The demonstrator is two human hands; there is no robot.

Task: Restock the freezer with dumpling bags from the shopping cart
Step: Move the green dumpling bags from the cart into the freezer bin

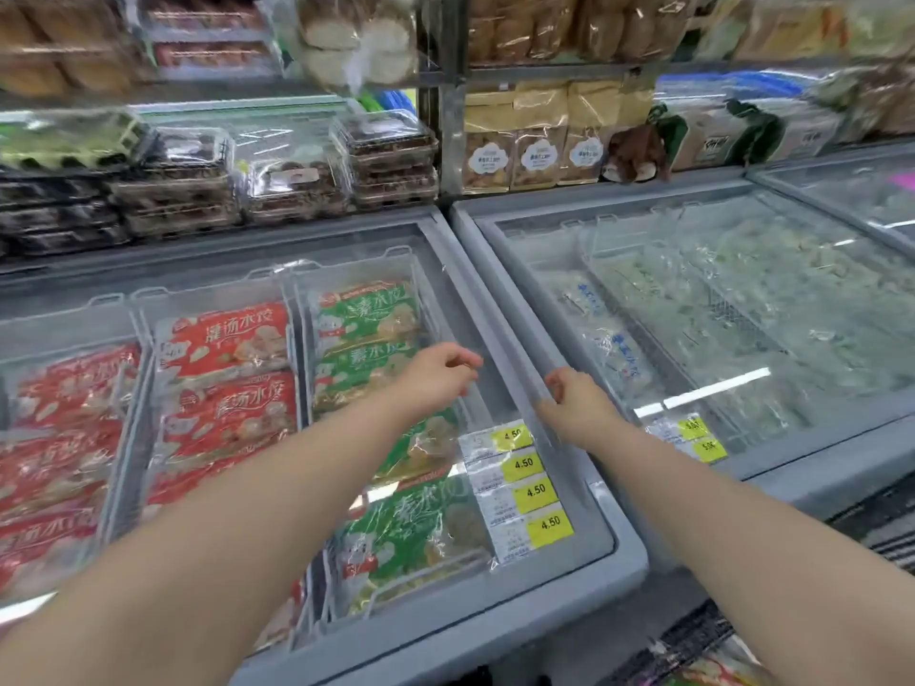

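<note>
The left freezer (569, 581) holds red dumpling bags (225, 341) in its left and middle baskets and green dumpling bags (401, 537) in its right basket. My left hand (438, 376) hovers over the green bags with its fingers curled and nothing seen in them. My right hand (577, 406) is closed on the right edge of the freezer's glass lid (537, 383), beside the rim. At the bottom right shows a corner of the shopping cart (690, 646), with its dark mesh and a bit of colourful packaging.
A second freezer (772, 480) to the right has a frosted glass lid over pale bags. Yellow 4.50 price tags (532, 492) sit on the left freezer's glass. Shelves behind carry boxed pastries (292, 185) and bagged snacks (537, 151).
</note>
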